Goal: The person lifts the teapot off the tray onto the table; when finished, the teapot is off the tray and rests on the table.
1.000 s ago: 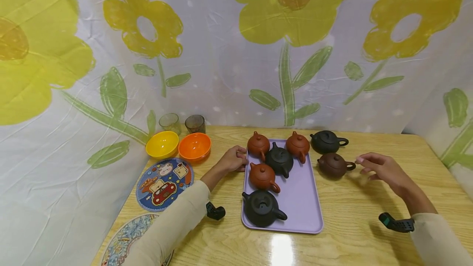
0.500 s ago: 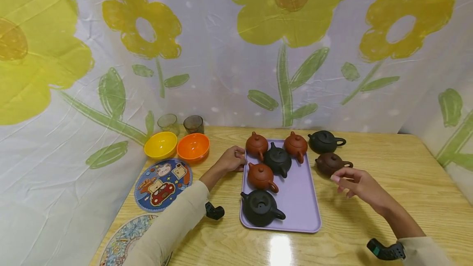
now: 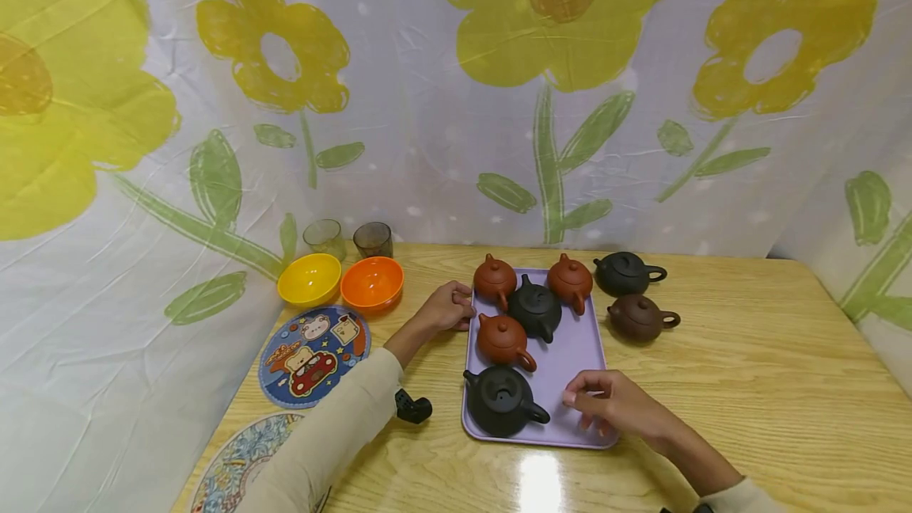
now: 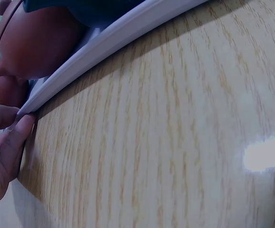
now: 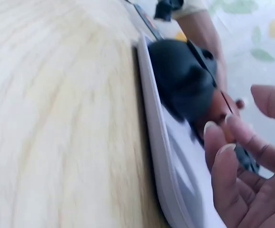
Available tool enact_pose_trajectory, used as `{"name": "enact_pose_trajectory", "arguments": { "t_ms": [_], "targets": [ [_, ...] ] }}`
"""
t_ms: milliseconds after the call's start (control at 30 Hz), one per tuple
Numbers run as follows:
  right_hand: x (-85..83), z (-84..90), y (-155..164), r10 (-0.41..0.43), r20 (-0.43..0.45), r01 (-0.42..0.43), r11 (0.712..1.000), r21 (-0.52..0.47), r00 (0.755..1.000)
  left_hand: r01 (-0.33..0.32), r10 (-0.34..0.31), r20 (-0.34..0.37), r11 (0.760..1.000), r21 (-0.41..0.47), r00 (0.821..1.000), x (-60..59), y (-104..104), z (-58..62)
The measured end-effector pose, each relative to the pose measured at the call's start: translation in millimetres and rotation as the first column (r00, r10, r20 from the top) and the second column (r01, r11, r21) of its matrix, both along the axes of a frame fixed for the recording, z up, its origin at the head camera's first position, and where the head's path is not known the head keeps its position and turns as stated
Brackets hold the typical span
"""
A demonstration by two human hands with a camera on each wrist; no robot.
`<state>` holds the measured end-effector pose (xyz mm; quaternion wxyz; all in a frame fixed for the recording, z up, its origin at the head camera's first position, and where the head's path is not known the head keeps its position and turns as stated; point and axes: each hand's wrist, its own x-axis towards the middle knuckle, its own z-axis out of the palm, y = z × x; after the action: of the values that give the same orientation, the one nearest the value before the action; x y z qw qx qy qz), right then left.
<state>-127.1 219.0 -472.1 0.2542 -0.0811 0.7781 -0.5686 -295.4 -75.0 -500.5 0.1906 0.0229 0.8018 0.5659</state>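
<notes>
My left hand [image 3: 447, 307] holds the left rim of a lilac tray [image 3: 570, 362], thumb above the edge and fingers against its outer side in the left wrist view. On the tray stand three reddish clay teapots, one of them [image 3: 504, 340] midway along the left side, and two black teapots. The nearer black teapot [image 3: 501, 400] has its handle pointing right. My right hand [image 3: 620, 406] hovers over the tray's front right part, fingers loosely bent and holding nothing. In the right wrist view the black teapot [image 5: 180, 78] lies beyond the fingertips.
Right of the tray stand a dark brown teapot [image 3: 639, 318] and another black teapot [image 3: 625, 274]. At the back left are a yellow bowl [image 3: 310, 279], an orange bowl [image 3: 373, 285] and two glasses. Two round patterned mats, one blue [image 3: 302, 374], lie at the left.
My right hand has moved left and nearer, from beside the dark brown teapot to over the tray's front right part. My left hand stays at the tray's rim.
</notes>
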Motion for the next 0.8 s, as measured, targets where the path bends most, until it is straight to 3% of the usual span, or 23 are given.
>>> {"name": "enact_pose_trajectory", "arguments": {
  "t_ms": [400, 567, 800],
  "targets": [
    [0.8, -7.3, -33, 0.087, 0.094, -0.084, 0.996, -0.030, 0.992, 0.004, -0.004, 0.004, 1.000, -0.030, 1.000, -2.2, 0, -0.9],
    [-0.6, -7.5, -43, 0.106, 0.073, -0.106, 0.994, -0.006, 0.992, 0.000, 0.000, 0.006, 1.000, -0.027, 1.000, -2.6, -1, -2.0],
    [-2.3, -9.4, -51, 0.073, 0.044, -0.074, 0.997, 0.027, 0.996, -0.001, 0.001, 0.012, 0.999, -0.034, 1.000, -1.6, -1, 0.3]
  ]
}}
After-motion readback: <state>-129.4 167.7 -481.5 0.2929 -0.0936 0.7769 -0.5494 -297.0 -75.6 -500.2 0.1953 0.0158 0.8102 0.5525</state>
